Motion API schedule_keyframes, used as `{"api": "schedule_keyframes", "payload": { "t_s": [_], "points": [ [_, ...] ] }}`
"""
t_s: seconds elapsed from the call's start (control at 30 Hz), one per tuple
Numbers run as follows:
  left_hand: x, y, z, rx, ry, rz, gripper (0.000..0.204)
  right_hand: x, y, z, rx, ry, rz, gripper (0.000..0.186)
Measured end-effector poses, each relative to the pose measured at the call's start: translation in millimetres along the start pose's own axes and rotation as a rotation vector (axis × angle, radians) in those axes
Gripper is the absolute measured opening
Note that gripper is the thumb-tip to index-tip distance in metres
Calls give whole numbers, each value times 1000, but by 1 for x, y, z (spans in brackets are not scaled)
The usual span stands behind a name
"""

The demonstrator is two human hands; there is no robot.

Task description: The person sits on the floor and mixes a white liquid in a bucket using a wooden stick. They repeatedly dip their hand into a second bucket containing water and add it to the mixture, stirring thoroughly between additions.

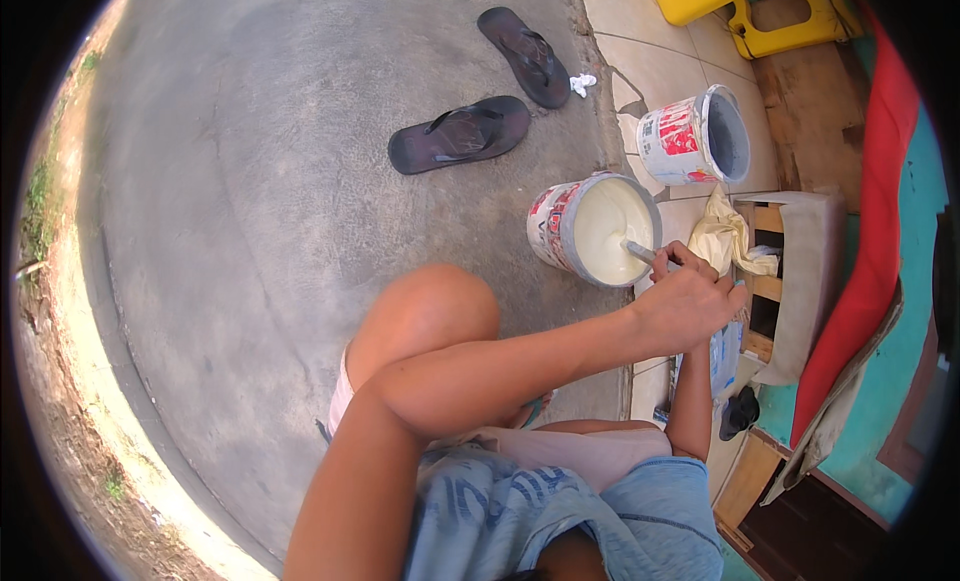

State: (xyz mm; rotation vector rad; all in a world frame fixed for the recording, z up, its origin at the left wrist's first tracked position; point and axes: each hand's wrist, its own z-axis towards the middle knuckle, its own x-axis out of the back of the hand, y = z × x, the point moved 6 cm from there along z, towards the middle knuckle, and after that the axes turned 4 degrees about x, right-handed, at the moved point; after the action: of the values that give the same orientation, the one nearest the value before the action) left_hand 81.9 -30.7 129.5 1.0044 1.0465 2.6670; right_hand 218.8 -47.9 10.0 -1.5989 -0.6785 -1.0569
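Note:
A white bucket (556,227) with red and dark print stands on the grey concrete, holding thick cream-coloured liquid that looks like paint. Into the liquid dips a pale, smeared stick (640,251), its lower end sunk and swirl marks around it. My left hand (690,306) reaches across from the left and is closed around the stick's upper part, just past the bucket's near right rim. Coming up from below, my right forearm (693,401) ends behind the left hand. The right hand and its fingers are mostly hidden there, so its grip does not show.
Beyond the bucket lies a pair of dark flip-flops (460,136). A second bucket (668,146) stands tilted-looking on the tiles (640,56). At right are a crumpled cream cloth (718,233), a slatted wooden piece (795,281), red fabric (865,251) and a yellow plastic object (770,26).

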Motion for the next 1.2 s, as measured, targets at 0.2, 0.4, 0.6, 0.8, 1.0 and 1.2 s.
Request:
{"api": "schedule_keyframes", "payload": {
  "t_s": [0.2, 0.4, 0.6, 0.8, 1.0, 1.2],
  "points": [
    [-3, -3, 1, 20, -30, 47, 19, -9, -45, -3, 50, -197, 129, 19],
    [-19, 3, -4, -63, 45, 75, 20, 0, -20, 0, -56, 37, 205, 21],
    [-33, 13, -11, -123, -132, -5, 19, -3, -32, -23, -26, -73, 278, 20],
    [-29, 13, -12, -66, -79, 25, 32, 11, -55, -37, -172, -365, 234, 20],
    [30, -17, 19, 95, 56, -170, 38, 61, -3, -24, 206, 8, 237, 19],
    [144, -83, 30, 372, 620, -216, 28, 38, 14, 31, -23, -150, 315, 22]
  ]
}}
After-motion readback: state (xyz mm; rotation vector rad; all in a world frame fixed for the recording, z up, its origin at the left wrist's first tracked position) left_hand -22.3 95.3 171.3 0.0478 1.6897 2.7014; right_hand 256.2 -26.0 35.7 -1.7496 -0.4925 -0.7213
